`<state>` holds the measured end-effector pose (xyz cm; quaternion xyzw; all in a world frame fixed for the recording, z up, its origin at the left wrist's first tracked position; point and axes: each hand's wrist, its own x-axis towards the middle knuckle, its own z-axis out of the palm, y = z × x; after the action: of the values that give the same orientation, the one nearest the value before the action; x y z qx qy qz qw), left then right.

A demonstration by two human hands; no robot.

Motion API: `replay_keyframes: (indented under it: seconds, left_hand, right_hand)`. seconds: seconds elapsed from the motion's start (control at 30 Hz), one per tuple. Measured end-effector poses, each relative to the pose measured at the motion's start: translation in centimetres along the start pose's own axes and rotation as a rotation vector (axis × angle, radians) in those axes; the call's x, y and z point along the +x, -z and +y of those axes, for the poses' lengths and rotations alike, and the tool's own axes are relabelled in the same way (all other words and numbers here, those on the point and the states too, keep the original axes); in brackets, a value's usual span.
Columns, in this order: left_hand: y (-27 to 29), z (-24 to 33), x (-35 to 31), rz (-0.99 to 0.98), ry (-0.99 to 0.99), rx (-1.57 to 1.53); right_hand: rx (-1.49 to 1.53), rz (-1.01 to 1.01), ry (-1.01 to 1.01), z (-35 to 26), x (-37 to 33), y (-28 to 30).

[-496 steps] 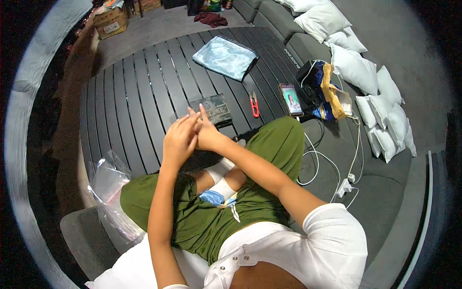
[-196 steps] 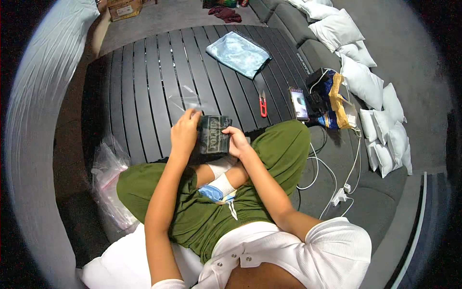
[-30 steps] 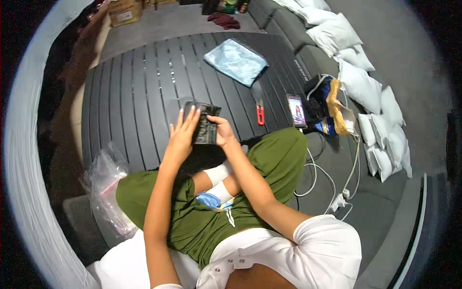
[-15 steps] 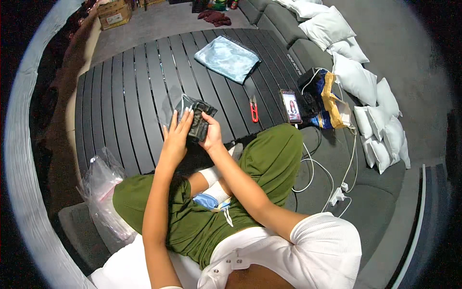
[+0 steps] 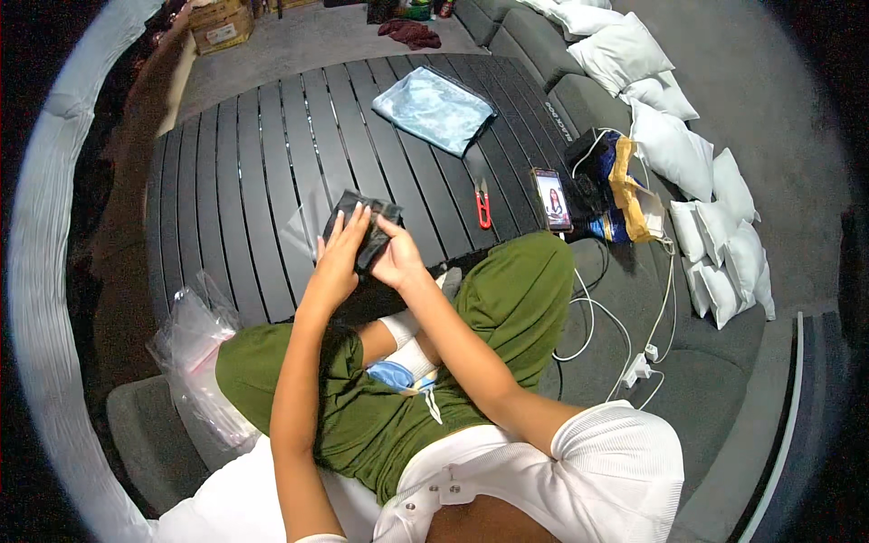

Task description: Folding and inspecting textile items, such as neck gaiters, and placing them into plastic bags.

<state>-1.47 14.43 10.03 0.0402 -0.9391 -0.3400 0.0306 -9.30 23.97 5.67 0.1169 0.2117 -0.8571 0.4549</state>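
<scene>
Dark flat packet (image 5: 374, 233), above the slatted table (image 5: 262, 181): the right hand (image 5: 396, 258) grips its edge, thumb uppermost, while the left hand (image 5: 339, 261) lies across it, fingers straight; clear film (image 5: 301, 233) projects leftward of the left hand, red-handled snips (image 5: 483, 208) lie right of the right hand, and a pale blue pouch (image 5: 435, 109) rests beyond both

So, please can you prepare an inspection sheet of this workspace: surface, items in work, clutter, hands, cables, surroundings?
Surface: black slatted table.
Items in work: dark flat packet between the hands; clear plastic film at its left.
Clutter: red-handled snips and light-blue flat package on the table; phone near its right edge; clear plastic bags at lower left.
Hands: left hand over the packet, fingers extended; right hand gripping its edge.
Cables: white cables, looped on the sofa.
Surroundings: grey sofa, white pillows, cardboard box.
</scene>
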Motion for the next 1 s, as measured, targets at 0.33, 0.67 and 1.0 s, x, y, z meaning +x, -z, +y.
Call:
replay_keyframes:
  seconds: [0.33, 0.67, 1.0]
  left_hand:
    - [-0.7, -0.9, -0.4, 0.061, -0.025, 0.289]
    - [-1.0, 0.2, 0.1, 0.125, -0.209, 0.217]
    - [-2.1, 1.2, 0.0, 0.177, -0.394, 0.324]
  right_hand:
    - [0.209, -0.007, 0.092, 2.1, -0.2, 1.1]
    - [0.156, 0.037, 0.139, 1.8, 0.0, 2.0]
    - [0.120, 0.093, 0.344, 0.9, -0.8, 1.9]
